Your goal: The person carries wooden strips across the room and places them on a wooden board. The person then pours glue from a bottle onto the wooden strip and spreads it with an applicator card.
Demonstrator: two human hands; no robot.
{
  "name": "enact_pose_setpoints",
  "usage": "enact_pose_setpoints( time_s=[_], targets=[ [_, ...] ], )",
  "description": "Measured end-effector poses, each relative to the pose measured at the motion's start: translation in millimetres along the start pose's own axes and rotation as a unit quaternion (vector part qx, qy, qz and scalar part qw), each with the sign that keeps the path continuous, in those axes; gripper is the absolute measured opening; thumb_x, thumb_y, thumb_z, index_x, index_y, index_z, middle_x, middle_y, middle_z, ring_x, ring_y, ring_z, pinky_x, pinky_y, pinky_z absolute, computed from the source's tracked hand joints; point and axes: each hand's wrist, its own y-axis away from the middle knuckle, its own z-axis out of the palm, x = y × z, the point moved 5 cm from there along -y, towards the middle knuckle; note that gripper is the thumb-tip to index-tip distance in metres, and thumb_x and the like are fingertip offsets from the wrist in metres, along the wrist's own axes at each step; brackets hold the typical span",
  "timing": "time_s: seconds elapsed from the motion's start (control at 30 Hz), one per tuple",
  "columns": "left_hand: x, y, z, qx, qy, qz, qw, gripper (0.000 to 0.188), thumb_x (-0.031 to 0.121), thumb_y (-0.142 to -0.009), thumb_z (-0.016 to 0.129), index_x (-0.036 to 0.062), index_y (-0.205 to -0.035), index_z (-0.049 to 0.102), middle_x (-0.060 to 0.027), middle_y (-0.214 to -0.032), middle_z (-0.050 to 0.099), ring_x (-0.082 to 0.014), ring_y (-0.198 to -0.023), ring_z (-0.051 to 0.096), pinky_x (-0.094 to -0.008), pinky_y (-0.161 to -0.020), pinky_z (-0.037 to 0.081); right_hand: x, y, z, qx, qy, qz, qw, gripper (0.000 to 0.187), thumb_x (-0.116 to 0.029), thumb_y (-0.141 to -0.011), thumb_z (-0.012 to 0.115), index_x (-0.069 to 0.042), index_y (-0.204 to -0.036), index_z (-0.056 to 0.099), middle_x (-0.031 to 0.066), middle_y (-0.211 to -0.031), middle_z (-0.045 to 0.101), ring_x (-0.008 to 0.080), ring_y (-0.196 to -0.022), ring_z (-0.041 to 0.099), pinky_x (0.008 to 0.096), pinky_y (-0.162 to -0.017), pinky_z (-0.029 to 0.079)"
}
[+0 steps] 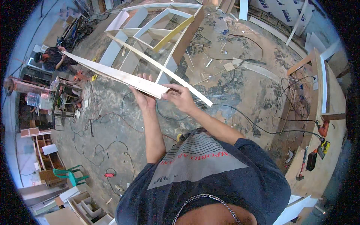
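Observation:
A long pale wooden board (112,76) stretches from the far left toward me, its near end between my hands. My left hand (144,98) supports it from below, with fingertips showing above its far edge. My right hand (179,98) grips the near end, thumb and fingers closed around the corner. Just beyond, a narrow wooden strip (180,79) runs diagonally over a large white shelf frame (139,18) with several compartments. One piece of this frame has a yellow edge (174,33). At the board's far end is another person (52,60); whether they hold it I cannot tell.
Cables (258,129) and wood scraps (228,66) lie across the stained floor. On the right, a wooden bench (318,180) carries a yellow-black power tool (323,148), a hammer (303,165) and a black block (311,161). A green chair (71,174) stands at the lower left.

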Motion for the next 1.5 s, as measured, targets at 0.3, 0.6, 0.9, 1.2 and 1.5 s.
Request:
enact_pose_setpoints(
  time_s=[0.3, 0.6, 0.9, 1.2, 1.5],
  targets=[
    [16.0, -7.4, 5.6, -0.027, 0.018, -0.045, 0.998, 0.067, 0.056, -0.096, 0.041, 0.0056, -0.14, 0.036, -0.0095, -0.138, 0.043, -0.0266, -0.129, 0.042, -0.0503, -0.112, 0.037, 14.6, -16.0, 6.7, 0.016, -0.083, 0.04, 0.996, 0.044, -0.002, -0.078, 0.078, 0.005, -0.117, 0.059, 0.0142, -0.102, 0.068, 0.0174, -0.091, 0.067, 0.0276, -0.082, 0.055],
    [21.2, -10.0, -3.0, -0.04, 0.003, -0.04, 0.998, 0.071, 0.058, -0.095, 0.04, 0.0037, -0.141, 0.033, -0.011, -0.143, 0.036, -0.0302, -0.135, 0.036, -0.0541, -0.112, 0.035, 30.4, -14.5, 12.8, 0.011, -0.072, 0.038, 0.997, 0.043, -0.002, -0.078, 0.077, 0.005, -0.115, 0.058, 0.015, -0.1, 0.068, 0.0189, -0.09, 0.068, 0.0296, -0.08, 0.056],
    [25.3, -6.7, 1.9, -0.031, -0.002, -0.049, 0.998, 0.071, 0.055, -0.097, 0.039, 0.0001, -0.141, 0.029, -0.0127, -0.142, 0.035, -0.0336, -0.136, 0.033, -0.0586, -0.111, 0.034, 38.5, -15.4, 9.2, 0.021, -0.041, 0.018, 0.999, 0.044, -0.004, -0.077, 0.078, 0.005, -0.115, 0.057, 0.0145, -0.1, 0.069, 0.0181, -0.091, 0.068, 0.0295, -0.08, 0.056],
    [42.3, -35.7, -6.7, -0.042, 0.042, -0.065, 0.996, 0.066, 0.054, -0.096, 0.041, 0.0013, -0.136, 0.034, -0.011, -0.13, 0.042, -0.0321, -0.132, 0.038, -0.0621, -0.11, 0.033, 49.0, -42.6, 30.4, 0.022, -0.029, -0.044, 0.998, 0.041, -0.002, -0.08, 0.074, 0.004, -0.118, 0.059, 0.0129, -0.106, 0.067, 0.0162, -0.092, 0.067, 0.0284, -0.081, 0.055],
    [78.2, -57.3, -19.6, -0.042, 0.077, -0.058, 0.994, 0.061, 0.052, -0.096, 0.043, 0.0021, -0.131, 0.04, -0.0097, -0.123, 0.049, -0.031, -0.131, 0.038, -0.0625, -0.112, 0.031, 58.0, -66.2, 69.5, 0.016, -0.035, -0.054, 0.998, 0.046, -0.005, -0.078, 0.078, 0.004, -0.117, 0.055, 0.0151, -0.105, 0.067, 0.0193, -0.095, 0.066, 0.0303, -0.084, 0.055]
  ],
)
